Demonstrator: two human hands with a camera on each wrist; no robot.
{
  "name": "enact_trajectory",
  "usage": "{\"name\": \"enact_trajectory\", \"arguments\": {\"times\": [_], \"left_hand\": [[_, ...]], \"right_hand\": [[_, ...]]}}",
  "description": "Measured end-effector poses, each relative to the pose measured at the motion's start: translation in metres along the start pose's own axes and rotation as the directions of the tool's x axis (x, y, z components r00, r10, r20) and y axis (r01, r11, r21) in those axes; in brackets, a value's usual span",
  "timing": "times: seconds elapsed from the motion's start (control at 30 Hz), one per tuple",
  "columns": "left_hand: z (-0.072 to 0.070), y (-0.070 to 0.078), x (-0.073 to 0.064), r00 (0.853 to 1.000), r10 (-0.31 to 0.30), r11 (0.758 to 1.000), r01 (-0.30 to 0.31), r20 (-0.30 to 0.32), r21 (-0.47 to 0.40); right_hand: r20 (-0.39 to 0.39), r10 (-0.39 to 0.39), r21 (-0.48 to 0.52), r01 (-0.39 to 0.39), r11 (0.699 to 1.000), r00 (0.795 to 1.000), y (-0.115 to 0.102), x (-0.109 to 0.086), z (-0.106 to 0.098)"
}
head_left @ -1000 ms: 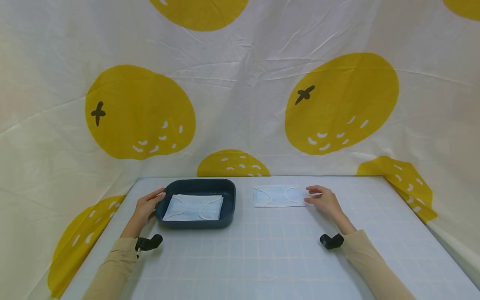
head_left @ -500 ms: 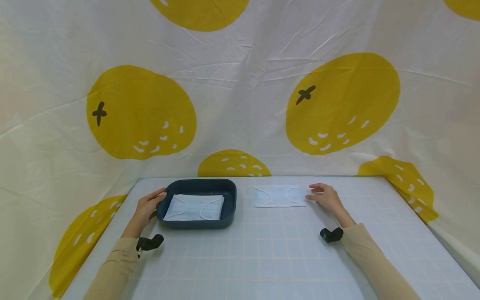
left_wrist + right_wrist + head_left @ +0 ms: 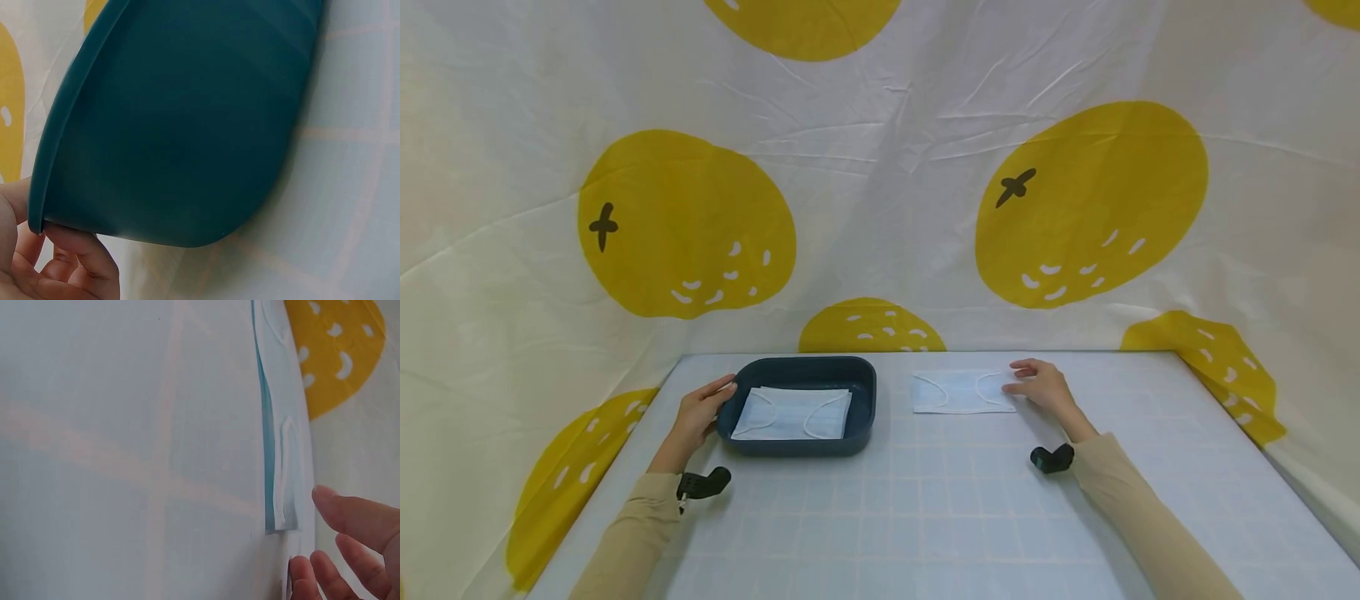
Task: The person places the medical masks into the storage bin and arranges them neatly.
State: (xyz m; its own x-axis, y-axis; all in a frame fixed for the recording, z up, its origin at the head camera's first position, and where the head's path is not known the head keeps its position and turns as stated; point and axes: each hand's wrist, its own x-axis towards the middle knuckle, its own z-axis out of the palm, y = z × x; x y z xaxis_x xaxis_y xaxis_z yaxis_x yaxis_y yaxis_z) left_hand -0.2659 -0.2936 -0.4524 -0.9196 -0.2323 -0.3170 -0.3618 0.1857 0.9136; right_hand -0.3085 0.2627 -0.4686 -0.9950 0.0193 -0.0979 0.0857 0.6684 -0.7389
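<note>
My left hand (image 3: pixel 695 417) grips the left end of a dark teal plastic tray (image 3: pixel 797 448). In the left wrist view, the fingers (image 3: pixel 94 253) curl under the tray's rim (image 3: pixel 47 169). Inside the tray lie pale blue face masks (image 3: pixel 790 414) in a flat stack, white ear loops on top. Right of the tray, another face mask (image 3: pixel 955 393) lies flat on the table. My right hand (image 3: pixel 1047 392) hovers at that mask's right end, thumb and fingers spread apart. In the right wrist view the fingertips (image 3: pixel 325 497) stand just off the mask (image 3: pixel 287 469), holding nothing.
The table (image 3: pixel 925 517) wears a pale blue checked cover. Behind it hangs a white curtain (image 3: pixel 880 208) printed with yellow fruit, meeting the table's back edge just behind the tray and mask. A black wrist camera (image 3: pixel 703 483) sits on the left wrist.
My right hand drew back slightly from the mask, then moved left so its fingertips overlap the mask's right end in the head view. The left hand keeps its grip on the tray.
</note>
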Motion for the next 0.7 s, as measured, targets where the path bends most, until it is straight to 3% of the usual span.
{"name": "enact_trajectory", "arguments": {"times": [0.7], "left_hand": [[0.0003,0.0014,-0.0007,1.0,-0.001,1.0,0.001,-0.003,-0.011]], "right_hand": [[0.005,-0.024,-0.039,0.024,0.999,1.0,-0.0098,0.0098,0.0102]]}}
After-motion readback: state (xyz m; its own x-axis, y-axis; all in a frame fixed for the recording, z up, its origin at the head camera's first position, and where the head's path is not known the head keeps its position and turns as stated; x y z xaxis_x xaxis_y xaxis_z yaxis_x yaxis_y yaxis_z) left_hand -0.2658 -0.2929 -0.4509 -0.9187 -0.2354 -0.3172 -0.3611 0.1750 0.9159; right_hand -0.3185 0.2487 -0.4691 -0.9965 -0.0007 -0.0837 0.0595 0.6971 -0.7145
